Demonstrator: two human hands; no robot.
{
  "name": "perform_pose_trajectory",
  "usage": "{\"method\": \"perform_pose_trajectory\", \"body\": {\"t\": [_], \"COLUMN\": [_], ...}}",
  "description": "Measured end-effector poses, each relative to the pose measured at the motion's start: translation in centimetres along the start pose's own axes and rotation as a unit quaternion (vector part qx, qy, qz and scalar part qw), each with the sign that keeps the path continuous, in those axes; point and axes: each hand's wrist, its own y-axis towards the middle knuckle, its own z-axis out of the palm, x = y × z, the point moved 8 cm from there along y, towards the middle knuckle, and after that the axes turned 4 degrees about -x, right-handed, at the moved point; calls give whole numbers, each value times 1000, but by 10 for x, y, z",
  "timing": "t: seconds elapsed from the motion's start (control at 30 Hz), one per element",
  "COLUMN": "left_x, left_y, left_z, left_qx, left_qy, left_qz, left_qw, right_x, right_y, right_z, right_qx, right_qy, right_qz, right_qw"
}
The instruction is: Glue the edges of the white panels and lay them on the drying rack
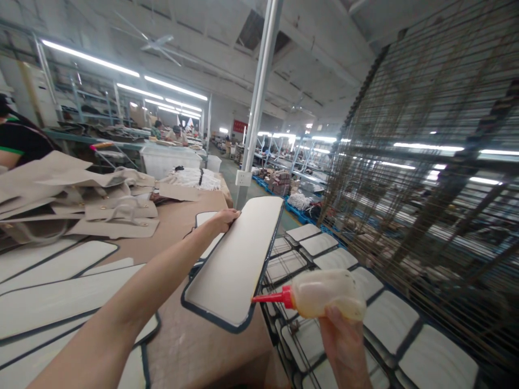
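My left hand [227,218] grips the far left edge of a long white panel [239,254] with a dark rim and rounded corners, holding it tilted above the table. In my right hand [343,335] is a translucent squeeze bottle [328,292] with yellowish liquid inside. Its red nozzle [270,297] points left, the tip at the panel's right edge near the closest corner. Whether liquid is coming out I cannot tell. Behind the held panel, a similar white panel [207,216] shows in part.
More dark-rimmed panels [60,294] lie on the brown-covered table [182,346] at left, below a pile of beige pieces [81,200]. Several white panels [389,313] lie on a wire rack at right, under raised wire racks [405,162]. A metal post [259,97] stands ahead. A person's sleeve [24,138] shows far left.
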Motion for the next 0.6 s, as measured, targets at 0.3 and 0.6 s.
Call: {"method": "perform_pose_trajectory", "body": {"t": [0.3,0.6], "left_x": [-9,-15], "left_y": [4,11], "left_z": [13,32], "left_qx": [-31,-34], "left_qy": [1,-39], "left_qz": [-13,11], "left_qw": [999,999], "right_x": [11,30], "right_y": [-3,-9], "right_z": [-15,-46], "right_qx": [-24,-85], "right_qy": [1,0], "right_qz": [-19,-97], "right_qw": [1000,992]}}
